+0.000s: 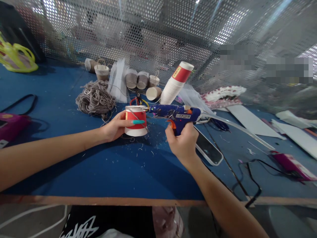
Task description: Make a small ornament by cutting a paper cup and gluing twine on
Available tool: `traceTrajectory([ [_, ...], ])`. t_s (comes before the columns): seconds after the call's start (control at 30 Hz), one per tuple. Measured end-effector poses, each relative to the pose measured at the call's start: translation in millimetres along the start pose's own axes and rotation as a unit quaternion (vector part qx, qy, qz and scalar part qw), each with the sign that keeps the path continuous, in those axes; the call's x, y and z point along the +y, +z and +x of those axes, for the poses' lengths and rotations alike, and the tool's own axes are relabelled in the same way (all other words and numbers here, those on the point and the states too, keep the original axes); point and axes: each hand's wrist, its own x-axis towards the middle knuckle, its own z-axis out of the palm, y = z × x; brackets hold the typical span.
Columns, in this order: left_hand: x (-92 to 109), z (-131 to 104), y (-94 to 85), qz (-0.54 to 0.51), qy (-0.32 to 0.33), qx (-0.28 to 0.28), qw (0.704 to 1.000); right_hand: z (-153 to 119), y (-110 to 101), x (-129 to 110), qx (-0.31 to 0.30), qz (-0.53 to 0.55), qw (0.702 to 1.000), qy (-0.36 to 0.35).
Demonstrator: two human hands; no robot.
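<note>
Left hand (116, 127): fingers hold red-and-white paper cup (135, 115) over blue surface (119, 175), right of grey yarn heap (95, 99). Right hand (182, 140): fingers grip blue hot-glue gun (170, 111), nozzle (147, 108) at cup's top edge.

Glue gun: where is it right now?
In the head view, the glue gun is just right of centre in the right hand, its tip at the rim of the red-and-white paper cup in the left hand.
</note>
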Motion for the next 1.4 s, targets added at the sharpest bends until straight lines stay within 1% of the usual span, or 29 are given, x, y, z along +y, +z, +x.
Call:
traceTrajectory([
  [0.17,-0.1,-0.3,0.3,-0.001,0.0,0.007,1.0,0.8,-0.8,-0.9,0.0,0.002,1.0,0.002],
  [0.43,3.8,-2.5,4.6,-0.037,-0.016,-0.003,0.999,2.0,-0.1,-1.3,0.008,0.006,1.0,-0.014],
  [0.6,3.5,-2.2,3.3,-0.036,-0.022,0.006,0.999,1.3,0.0,0.8,-0.006,0.003,1.0,0.01],
  [0.8,3.0,-2.2,1.6,-0.036,-0.011,0.01,0.999,1.4,-1.0,-0.1,-0.021,0.023,0.999,0.013],
  [0.93,3.7,-2.8,2.1,-0.037,-0.002,-0.019,0.999,2.7,-1.9,-1.8,-0.028,0.024,0.999,0.033],
  [1.07,2.8,-2.4,1.2,-0.034,0.004,-0.037,0.999,4.4,-1.6,-2.7,-0.018,0.014,0.999,0.047],
  [1.27,1.6,-1.8,-0.9,-0.028,0.005,-0.034,0.999,4.5,-2.0,-2.8,-0.029,0.012,0.997,0.077],
  [1.4,2.1,-2.3,-0.4,-0.028,-0.007,-0.01,1.0,7.1,-2.3,-3.3,-0.059,0.022,0.989,0.132],
])
